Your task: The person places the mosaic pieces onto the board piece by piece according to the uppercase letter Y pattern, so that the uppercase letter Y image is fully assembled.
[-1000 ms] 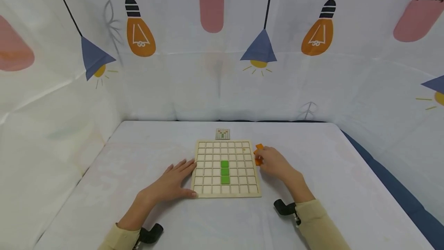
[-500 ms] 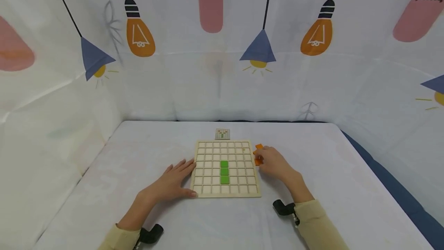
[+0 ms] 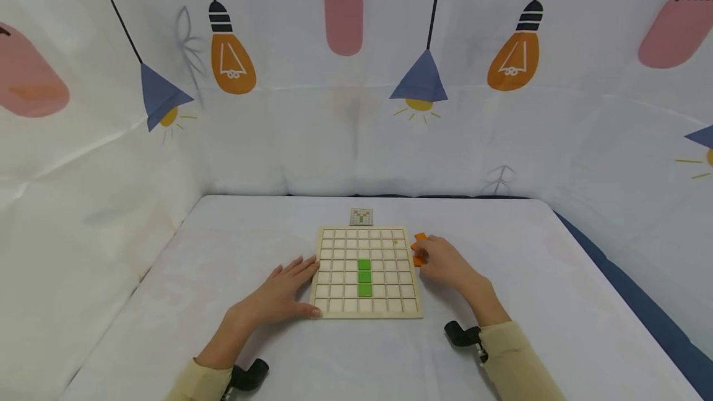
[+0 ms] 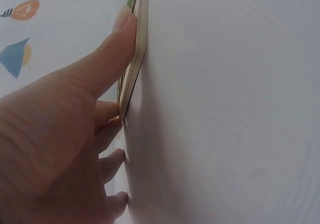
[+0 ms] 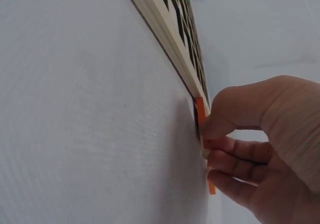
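A wooden grid board (image 3: 367, 314) lies flat on the table, with three green square tiles (image 3: 364, 276) in a column on it. My left hand (image 3: 275, 297) rests with spread fingers along the board's left edge, its thumb at the near left corner. The left wrist view shows that thumb (image 4: 115, 49) against the board's side. Just right of the board, my right hand (image 3: 445, 263) bends over several orange tiles (image 3: 420, 236). Thumb and fingers pinch at an orange tile (image 5: 201, 109) beside the board's rim; the fingers partly hide the tiles.
A small card (image 3: 361, 216) with a printed grid pattern lies behind the board's far edge. The white table (image 3: 223, 240) ends at a pale curtain printed with lamps (image 3: 345, 129). Black wrist mounts (image 3: 250, 375) stick out from both sleeves.
The head view has shifted slightly, moving everything a little right and down in the picture. Both hands keep their places at the board and the orange tiles.
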{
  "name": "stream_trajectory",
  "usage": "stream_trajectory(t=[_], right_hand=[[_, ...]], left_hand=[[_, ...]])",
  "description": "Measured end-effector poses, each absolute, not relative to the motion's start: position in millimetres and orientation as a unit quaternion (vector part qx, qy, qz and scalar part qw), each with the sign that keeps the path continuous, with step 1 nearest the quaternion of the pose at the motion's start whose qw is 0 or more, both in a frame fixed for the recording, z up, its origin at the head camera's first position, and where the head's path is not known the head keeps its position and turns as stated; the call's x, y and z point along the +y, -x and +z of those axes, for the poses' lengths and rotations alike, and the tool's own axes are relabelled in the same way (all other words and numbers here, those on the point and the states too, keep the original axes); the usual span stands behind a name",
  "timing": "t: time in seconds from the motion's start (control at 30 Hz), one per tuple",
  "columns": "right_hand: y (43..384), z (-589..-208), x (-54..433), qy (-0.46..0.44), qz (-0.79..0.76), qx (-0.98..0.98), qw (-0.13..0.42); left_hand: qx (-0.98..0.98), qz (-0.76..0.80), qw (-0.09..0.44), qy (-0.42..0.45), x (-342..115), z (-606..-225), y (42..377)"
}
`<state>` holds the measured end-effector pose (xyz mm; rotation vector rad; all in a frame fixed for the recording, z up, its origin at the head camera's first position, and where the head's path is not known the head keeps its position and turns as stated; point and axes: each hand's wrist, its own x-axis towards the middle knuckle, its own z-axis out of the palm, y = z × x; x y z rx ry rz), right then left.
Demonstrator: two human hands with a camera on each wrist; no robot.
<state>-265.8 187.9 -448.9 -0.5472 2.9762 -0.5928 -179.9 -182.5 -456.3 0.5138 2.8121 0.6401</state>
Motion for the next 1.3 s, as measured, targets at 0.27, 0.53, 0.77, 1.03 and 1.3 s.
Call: stream_trajectory(t=[0.27, 0.53, 0.77, 1.03, 1.3], right_hand=[[268.1, -445.0, 190.0, 0.187, -0.209, 0.96, 0.017], [270.5, -438.5, 188.6, 0.204, -0.219, 0.954, -0.008], [274.4, -439.0, 178.6, 0.23, -0.24, 0.943, -0.026], [273.7, -434.7, 164.3, 0.234, -0.252, 0.939, -0.012], [270.7, -439.0, 154.6, 0.239, -0.258, 0.936, -0.005]], left_hand=[[0.956, 0.212, 0.109, -0.171, -180.0, -455.6, 182.3], [0.956, 0.209, 0.112, -0.175, -177.5, -452.6, 183.1], [0.956, 0.207, 0.114, -0.173, -176.0, -451.1, 184.4], [0.955, 0.21, 0.114, -0.174, -176.9, -450.5, 183.8], [0.955, 0.212, 0.115, -0.17, -178.6, -450.3, 181.1]])
